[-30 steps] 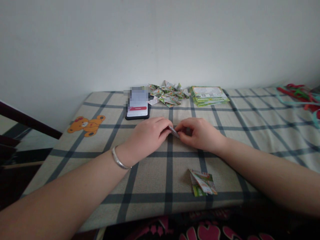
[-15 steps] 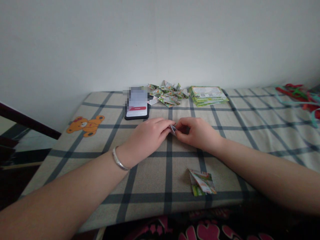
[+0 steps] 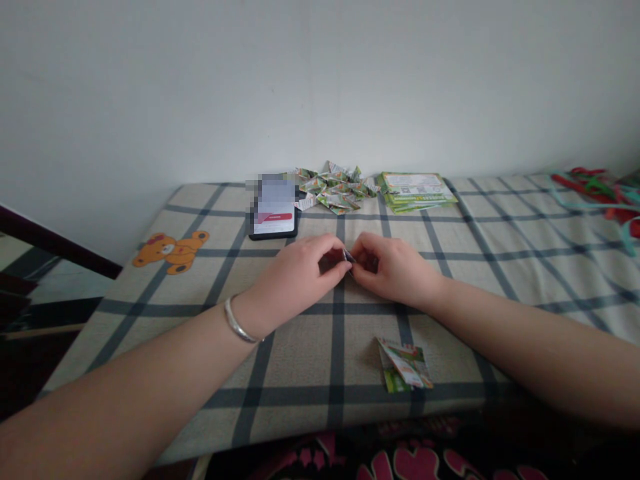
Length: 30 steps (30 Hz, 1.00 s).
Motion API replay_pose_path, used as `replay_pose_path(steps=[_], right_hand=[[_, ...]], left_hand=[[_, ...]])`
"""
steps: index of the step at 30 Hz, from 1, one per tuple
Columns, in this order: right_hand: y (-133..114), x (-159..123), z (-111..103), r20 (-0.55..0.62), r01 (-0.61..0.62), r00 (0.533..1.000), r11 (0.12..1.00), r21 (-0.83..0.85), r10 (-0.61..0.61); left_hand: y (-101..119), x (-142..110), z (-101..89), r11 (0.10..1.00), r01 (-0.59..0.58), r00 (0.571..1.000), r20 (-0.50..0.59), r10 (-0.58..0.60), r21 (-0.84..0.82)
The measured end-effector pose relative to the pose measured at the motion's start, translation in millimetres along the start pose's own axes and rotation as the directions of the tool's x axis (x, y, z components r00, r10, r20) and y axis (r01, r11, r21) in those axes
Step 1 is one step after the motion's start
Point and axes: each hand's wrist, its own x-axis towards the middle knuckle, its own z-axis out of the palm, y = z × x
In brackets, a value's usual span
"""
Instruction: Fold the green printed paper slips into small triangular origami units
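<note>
Over the middle of the table, my left hand [image 3: 305, 270] and my right hand [image 3: 393, 267] meet fingertip to fingertip. Both pinch a small folded piece of paper [image 3: 349, 256], of which only a thin edge shows between the fingers. A silver bangle [image 3: 237, 321] circles my left wrist. Nearer to me, below my right hand, a folded square of printed green and white paper [image 3: 405, 365] lies on the cloth with a flap partly raised.
A phone [image 3: 274, 207] with its screen lit lies at the back, beside a heap of folded paper pieces [image 3: 337, 190]. To their right is a stack of green leaflets [image 3: 417, 190]. Red and teal ribbons [image 3: 595, 193] lie far right. A bear figure [image 3: 170, 252] marks the checked tablecloth's [image 3: 300, 360] left side.
My left thumb and fingers have shifted from lying flat along the paper to a rounded pinch on it. My right hand stays almost in place. The other things have not moved.
</note>
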Motion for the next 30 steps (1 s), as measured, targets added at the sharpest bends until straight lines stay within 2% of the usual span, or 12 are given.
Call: replay_pose_path(steps=[8, 13, 22, 30], right_hand=[[3, 0, 1, -0.058, 0.042, 0.997, 0.999, -0.013, -0.042], [4, 1, -1, -0.047, 0.037, 0.998, 0.999, 0.018, -0.036], [10, 3, -3, -0.041, 0.005, 0.999, 0.998, 0.060, -0.003], [18, 5, -6, -0.030, 0.065, 0.998, 0.997, 0.049, -0.064]], left_hand=[[-2, 2, 0.9, 0.997, -0.005, 1.000, -0.015, 0.004, -0.078], [-5, 3, 0.6, 0.994, -0.047, 0.998, -0.053, 0.042, -0.097], [-10, 3, -0.9, 0.989, -0.145, 0.986, -0.081, 0.146, 0.018], [-20, 5, -1.7, 0.956, -0.285, 0.958, -0.016, 0.287, 0.073]])
